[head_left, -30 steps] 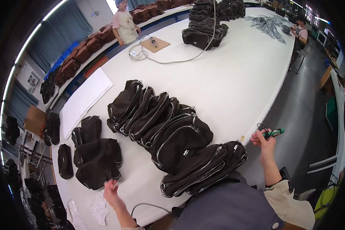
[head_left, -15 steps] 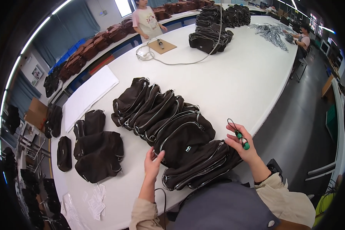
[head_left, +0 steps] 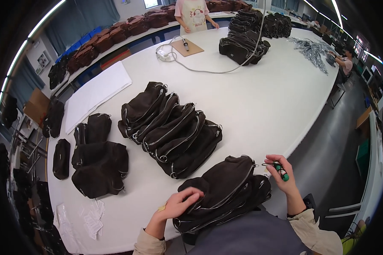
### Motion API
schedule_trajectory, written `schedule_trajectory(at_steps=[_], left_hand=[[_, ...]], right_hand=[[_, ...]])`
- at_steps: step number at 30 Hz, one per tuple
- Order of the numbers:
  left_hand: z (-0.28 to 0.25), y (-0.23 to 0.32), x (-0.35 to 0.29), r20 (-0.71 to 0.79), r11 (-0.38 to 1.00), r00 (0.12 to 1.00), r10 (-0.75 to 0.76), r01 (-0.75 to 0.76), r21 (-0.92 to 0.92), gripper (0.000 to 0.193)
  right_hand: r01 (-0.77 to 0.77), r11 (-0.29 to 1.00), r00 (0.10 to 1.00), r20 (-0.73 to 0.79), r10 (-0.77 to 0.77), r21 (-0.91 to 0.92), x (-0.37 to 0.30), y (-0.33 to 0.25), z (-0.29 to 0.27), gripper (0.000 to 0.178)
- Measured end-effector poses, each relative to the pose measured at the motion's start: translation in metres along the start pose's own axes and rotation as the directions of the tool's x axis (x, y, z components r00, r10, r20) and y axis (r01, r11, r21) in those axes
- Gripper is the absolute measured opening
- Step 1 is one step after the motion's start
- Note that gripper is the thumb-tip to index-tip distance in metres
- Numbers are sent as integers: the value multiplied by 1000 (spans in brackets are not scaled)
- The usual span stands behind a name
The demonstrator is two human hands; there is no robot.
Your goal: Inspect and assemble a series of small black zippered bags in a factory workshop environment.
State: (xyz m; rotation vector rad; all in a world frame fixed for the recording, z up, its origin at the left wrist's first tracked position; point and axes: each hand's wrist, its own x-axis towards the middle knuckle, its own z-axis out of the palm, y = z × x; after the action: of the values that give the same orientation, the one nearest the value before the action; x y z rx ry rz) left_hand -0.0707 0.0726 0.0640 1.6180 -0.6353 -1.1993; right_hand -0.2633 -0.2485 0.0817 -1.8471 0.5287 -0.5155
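Close to my body lies a black zippered bag point(head_left: 225, 182), tilted over another black bag point(head_left: 259, 189) at the table's near edge. At its left end my left hand point(head_left: 183, 205) is closed on the fabric, the fingers curled over it and the thumb partly hidden. A small yellowish patch sits on that wrist. Beside the bag's right end, my right hand point(head_left: 283, 172) is closed around a small green-and-white handheld tool point(head_left: 281, 170) with a thin dark loop. Its fingertips are near the zipper end. Just beyond stands a leaning row of similar black bags point(head_left: 174, 131).
More black bags point(head_left: 100, 168) lie at the left, with white paper slips point(head_left: 93, 219) nearer me. A white sheet stack point(head_left: 100, 93) lies farther back. A corded tool point(head_left: 185, 44) rests on a brown board point(head_left: 193, 49). One person point(head_left: 195, 17) stands across the white table point(head_left: 259, 114).
The bag with the small white print has left the row's near end and now lies tilted toward me. My left hand has moved onto it; my right hand keeps the green tool.
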Motion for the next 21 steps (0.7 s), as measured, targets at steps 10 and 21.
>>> schedule_trajectory(at_steps=[10,21], left_hand=[[29,4,21,87,757,976,198,-209,619,41],[26,13,-9,-306,978,952,15,-77,-193,32]], right_hand=[[518,854,763,425,-486,47,85,-69,80,38],[770,632,356,760,-544,92,54,-79,167,71]])
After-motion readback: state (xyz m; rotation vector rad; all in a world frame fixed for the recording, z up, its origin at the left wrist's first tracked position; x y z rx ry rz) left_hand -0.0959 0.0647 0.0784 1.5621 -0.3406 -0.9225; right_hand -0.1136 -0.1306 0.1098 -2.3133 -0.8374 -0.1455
